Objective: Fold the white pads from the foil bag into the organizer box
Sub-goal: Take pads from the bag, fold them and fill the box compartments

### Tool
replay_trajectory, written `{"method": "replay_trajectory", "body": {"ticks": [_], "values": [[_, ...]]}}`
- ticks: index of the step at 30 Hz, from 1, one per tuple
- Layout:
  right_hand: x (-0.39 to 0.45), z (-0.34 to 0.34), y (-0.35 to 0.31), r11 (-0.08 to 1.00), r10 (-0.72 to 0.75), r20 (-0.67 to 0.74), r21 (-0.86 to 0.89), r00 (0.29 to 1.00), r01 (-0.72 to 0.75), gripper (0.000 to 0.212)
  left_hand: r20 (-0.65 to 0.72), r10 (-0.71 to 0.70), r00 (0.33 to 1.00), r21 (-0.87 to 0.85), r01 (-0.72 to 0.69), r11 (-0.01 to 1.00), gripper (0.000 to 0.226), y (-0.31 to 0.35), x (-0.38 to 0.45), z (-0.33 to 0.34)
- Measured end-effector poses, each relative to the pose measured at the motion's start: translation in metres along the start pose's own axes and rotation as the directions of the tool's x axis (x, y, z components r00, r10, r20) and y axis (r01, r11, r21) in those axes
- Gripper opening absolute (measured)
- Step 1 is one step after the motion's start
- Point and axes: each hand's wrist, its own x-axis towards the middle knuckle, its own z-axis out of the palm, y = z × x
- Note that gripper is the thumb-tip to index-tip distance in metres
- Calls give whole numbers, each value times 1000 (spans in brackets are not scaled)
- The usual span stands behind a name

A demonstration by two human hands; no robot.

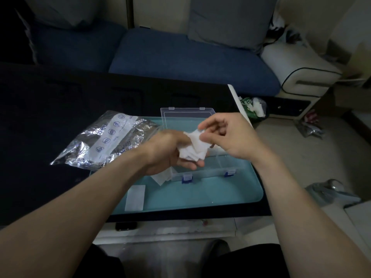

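Head view, looking down at two bare forearms over a dark surface. A pale blue tray sits on it, near the right edge. The left hand holds a bunch of white pads in its palm, fingers curled under them. The right hand pinches the top corner of the pads between thumb and forefinger, its other fingers loosely bent. Both hands hover just above a clear organizer box, which lies in the tray with its lid open toward the far side and two blue latches on its near wall. More white material shows in the box's left compartment, partly hidden by the left hand. A crinkled foil bag lies left of the box, overlapping the tray's far left corner. One flat white pad rests in the tray, near left. A blue sofa stands beyond the surface.
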Motion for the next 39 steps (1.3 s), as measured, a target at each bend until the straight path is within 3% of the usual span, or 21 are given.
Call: {"method": "replay_trajectory", "body": {"ticks": [5, 8, 12, 14, 16, 20, 24, 30, 34, 39], "values": [[4, 15, -4, 994, -104, -108, -29, 989, 101, 25, 194, -58, 979, -342, 123, 931, 54, 7, -1, -6], [2, 24, -11, 990, -138, -83, -15, 987, 138, 39, 177, -72, 982, -376, 135, 917, 36, 9, -2, -4], [-3, 20, -16, 999, -6, 173, -32, 985, 12, 93, 161, -27, 987, -345, 82, 935, 27, 6, 2, -4], [-5, 24, -18, 989, 22, 237, -150, 971, 14, 105, 171, -23, 985, -349, 83, 933, 19, 5, 4, -4], [-6, 29, -19, 980, -22, 198, -190, 980, 60, 97, 174, -39, 984, -304, 92, 948, 16, 3, 6, -4], [-6, 31, -20, 995, -77, 230, -46, 970, 90, 86, 182, -99, 978, -156, 128, 979, 16, 0, 6, -3], [-7, 36, -21, 985, -88, 236, -124, 968, 120, 95, 102, -27, 994, -289, 56, 956, 17, 2, 8, 3], [-5, 30, -17, 977, -77, 154, -183, 985, 105, 69, 149, -29, 988, -211, 61, 976, 19, -5, 12, 3], [-8, 30, -16, 990, -46, 227, -118, 973, 75, 90, 82, 24, 996, -263, -2, 965, 13, -5, 16, 6], [-8, 26, -13, 985, -117, 178, -106, 977, 137, 80, 241, -40, 970, -153, 79, 985, 11, -1, 9, 7]]}}
